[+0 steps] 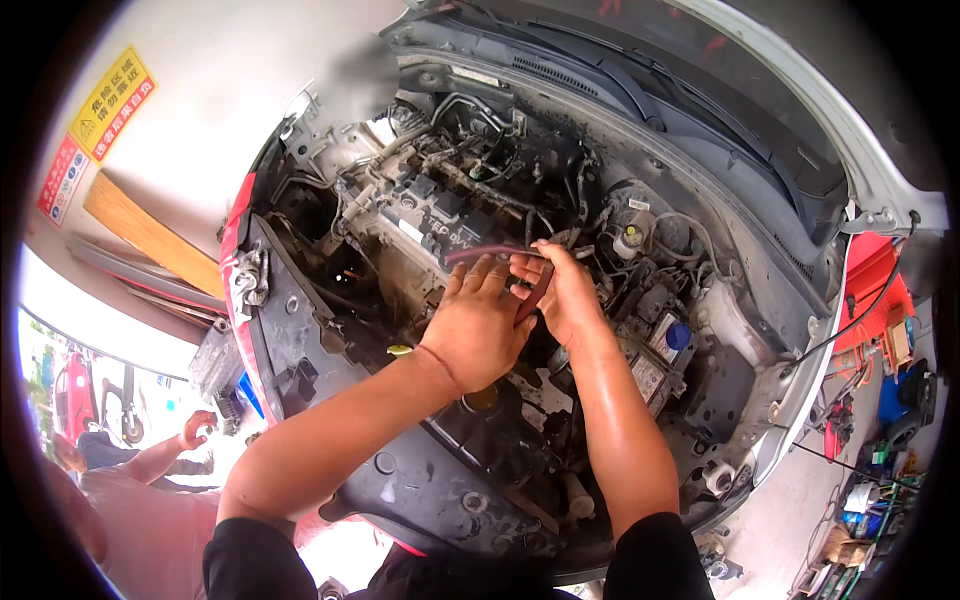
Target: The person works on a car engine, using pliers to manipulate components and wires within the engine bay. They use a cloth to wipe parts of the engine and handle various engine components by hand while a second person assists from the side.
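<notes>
Two hands meeting over a dark red hose [490, 251] at the centre of an open engine bay [700, 330]. Left hand [478, 325] laid palm-down, fingers stretched toward 12 o'clock, fingertips touching the hose where it runs across the engine top; not closed around anything visible. Right hand [562, 292] just beside it at 3 o'clock, fingers curled and pinching the hose end, thumb side against the left hand's fingers. Engine cover [440, 215] at 11 o'clock of the hands, a white reservoir with yellow cap [630, 238] at 2 o'clock, a blue cap [678, 335] at 4 o'clock. Raised bonnet [790, 90] arching over at 1 o'clock. Yellow warning sign [112, 102] on the wall at 10 o'clock. Another person's raised hand [198, 428] well apart at 8 o'clock.
</notes>
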Demonstrator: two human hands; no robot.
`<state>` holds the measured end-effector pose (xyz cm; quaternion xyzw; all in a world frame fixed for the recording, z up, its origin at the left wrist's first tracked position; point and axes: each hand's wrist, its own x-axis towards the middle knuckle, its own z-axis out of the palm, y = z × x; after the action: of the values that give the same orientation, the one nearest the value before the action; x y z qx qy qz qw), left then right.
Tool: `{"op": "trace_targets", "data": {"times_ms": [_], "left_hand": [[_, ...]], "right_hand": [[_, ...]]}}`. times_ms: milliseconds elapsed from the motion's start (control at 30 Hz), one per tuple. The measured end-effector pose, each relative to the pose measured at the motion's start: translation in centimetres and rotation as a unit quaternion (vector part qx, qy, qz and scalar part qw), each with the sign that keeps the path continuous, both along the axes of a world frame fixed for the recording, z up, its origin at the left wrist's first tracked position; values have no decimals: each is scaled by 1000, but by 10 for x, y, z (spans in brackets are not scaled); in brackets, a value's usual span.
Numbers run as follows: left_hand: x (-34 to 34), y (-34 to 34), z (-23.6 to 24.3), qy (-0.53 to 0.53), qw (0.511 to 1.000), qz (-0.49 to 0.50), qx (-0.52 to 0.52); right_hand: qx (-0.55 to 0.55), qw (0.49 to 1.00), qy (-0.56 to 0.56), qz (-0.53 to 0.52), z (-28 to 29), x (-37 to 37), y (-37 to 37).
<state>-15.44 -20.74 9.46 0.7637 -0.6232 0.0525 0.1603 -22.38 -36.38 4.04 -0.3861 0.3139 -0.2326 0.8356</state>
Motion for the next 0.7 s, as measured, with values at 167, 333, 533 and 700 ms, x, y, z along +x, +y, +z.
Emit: {"op": "trace_targets", "data": {"times_ms": [167,333,533,700], "left_hand": [[3,-69,0,86,991,91,39],[17,-110,31,241,954,155,87],[-23,-62,3,-22,976,180,124],[32,-20,0,-171,962,90,193]], "right_hand": [[124,989,-81,13,-11,38,-64],[67,993,-94,30,13,54,-114],[-26,994,-69,75,28,-10,-9],[-229,965,111,59,41,-105,44]]}}
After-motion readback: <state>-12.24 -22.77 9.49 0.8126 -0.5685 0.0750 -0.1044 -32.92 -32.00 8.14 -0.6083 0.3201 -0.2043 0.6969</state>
